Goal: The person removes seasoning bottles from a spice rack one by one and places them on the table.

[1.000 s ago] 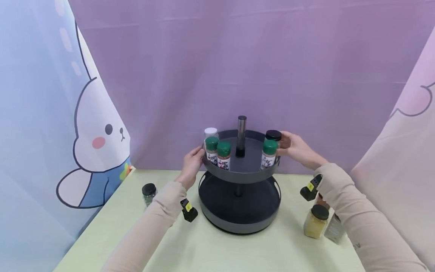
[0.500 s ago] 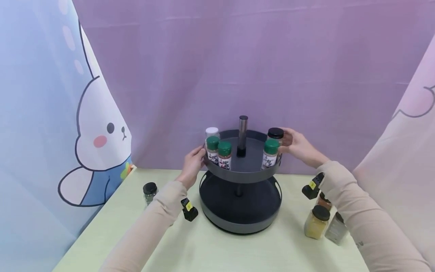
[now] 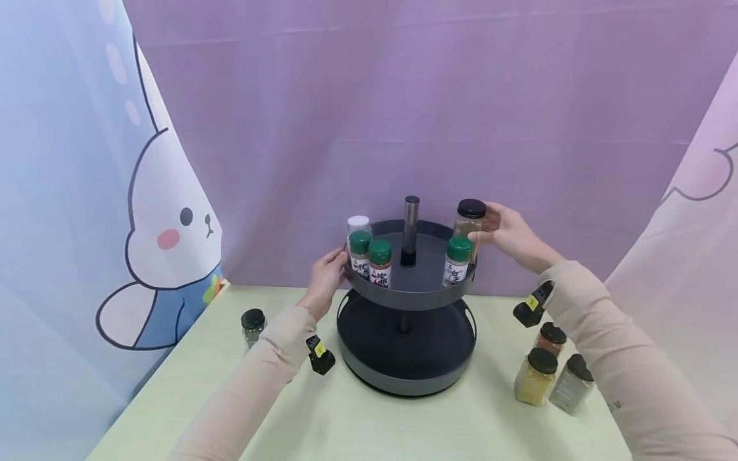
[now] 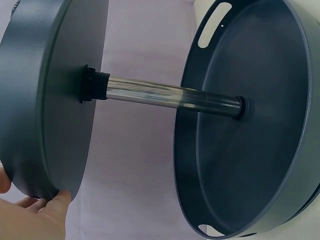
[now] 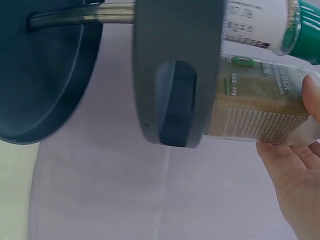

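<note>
Jar (image 3: 469, 224) pinched between right hand (image 3: 510, 237) fingers (image 5: 312, 95).

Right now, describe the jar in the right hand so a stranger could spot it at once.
Find the dark two-tier rack mid-table, then its upper tray. At that tray's right edge the right hand holds a jar. Unlike the green-capped bottles beside it, it has a black lid and sits higher than them.

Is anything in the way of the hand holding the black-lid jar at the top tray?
Nothing visible: the right hand already grips the black-lid jar, raised at the top tray rim. A green-lid bottle stands just in front.
</note>
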Available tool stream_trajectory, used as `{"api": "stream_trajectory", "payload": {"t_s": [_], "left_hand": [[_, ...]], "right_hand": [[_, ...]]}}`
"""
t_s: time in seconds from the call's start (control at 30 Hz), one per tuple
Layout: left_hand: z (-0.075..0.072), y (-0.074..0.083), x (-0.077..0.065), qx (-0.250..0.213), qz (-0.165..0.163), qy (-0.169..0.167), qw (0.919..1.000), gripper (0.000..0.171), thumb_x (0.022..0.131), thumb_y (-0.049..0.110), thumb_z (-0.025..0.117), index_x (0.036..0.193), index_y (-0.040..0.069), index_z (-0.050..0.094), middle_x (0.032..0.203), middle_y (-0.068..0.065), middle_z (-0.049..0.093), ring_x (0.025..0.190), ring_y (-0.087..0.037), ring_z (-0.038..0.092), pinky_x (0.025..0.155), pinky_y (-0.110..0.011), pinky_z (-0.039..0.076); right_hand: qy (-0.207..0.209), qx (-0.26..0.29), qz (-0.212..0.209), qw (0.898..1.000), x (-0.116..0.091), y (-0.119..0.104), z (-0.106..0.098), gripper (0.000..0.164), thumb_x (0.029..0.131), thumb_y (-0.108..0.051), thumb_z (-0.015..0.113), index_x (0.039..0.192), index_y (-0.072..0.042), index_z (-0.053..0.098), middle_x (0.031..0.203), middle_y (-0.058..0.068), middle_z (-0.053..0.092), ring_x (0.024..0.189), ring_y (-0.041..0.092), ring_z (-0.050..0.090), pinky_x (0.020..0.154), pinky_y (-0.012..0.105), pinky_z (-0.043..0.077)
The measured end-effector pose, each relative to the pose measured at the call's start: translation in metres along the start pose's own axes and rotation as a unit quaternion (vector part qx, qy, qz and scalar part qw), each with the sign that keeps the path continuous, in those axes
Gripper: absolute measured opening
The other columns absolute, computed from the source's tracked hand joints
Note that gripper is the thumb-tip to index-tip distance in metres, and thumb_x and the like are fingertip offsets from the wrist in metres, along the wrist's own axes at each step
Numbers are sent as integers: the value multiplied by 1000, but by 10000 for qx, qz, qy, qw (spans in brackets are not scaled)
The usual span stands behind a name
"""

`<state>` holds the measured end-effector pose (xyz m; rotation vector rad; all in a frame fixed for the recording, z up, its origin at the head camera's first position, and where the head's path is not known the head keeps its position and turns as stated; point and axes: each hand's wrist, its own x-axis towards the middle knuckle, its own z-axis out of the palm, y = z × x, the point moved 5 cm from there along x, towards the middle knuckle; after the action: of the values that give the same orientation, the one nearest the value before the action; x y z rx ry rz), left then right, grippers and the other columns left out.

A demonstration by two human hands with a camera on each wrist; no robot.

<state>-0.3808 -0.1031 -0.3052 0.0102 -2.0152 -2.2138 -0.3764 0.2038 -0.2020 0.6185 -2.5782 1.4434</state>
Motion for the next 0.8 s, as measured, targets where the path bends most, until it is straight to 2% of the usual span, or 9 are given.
{"api": "stream_trajectory", "payload": {"t_s": [0.3,0.67,0.8], "left_hand": [[1,7,-2,-1,141,-73,9999,45,98,16,42,138,-4,37,144,-21,36,130,-28,35,109,-42,34],[-2,10,-1,20,50,-87,9999,45,98,18,42,138,-2,37,145,-19,37,129,-27,37,109,-41,35],[-5,10,-1,57,26,-105,9999,44,99,18,41,139,-1,37,145,-18,37,129,-27,36,109,-41,34]], "right_hand": [[233,-265,70,9994,-2,-12,-14,60,84,-5,63,138,0,37,133,28,47,118,36,47,103,57,35],[389,-592,169,9973,-19,-18,-41,63,85,-11,65,139,-1,36,135,28,46,119,36,46,104,57,34],[423,-683,186,9966,-25,-17,-47,63,84,-14,67,138,-2,38,133,25,49,112,18,54,103,55,36]]}}
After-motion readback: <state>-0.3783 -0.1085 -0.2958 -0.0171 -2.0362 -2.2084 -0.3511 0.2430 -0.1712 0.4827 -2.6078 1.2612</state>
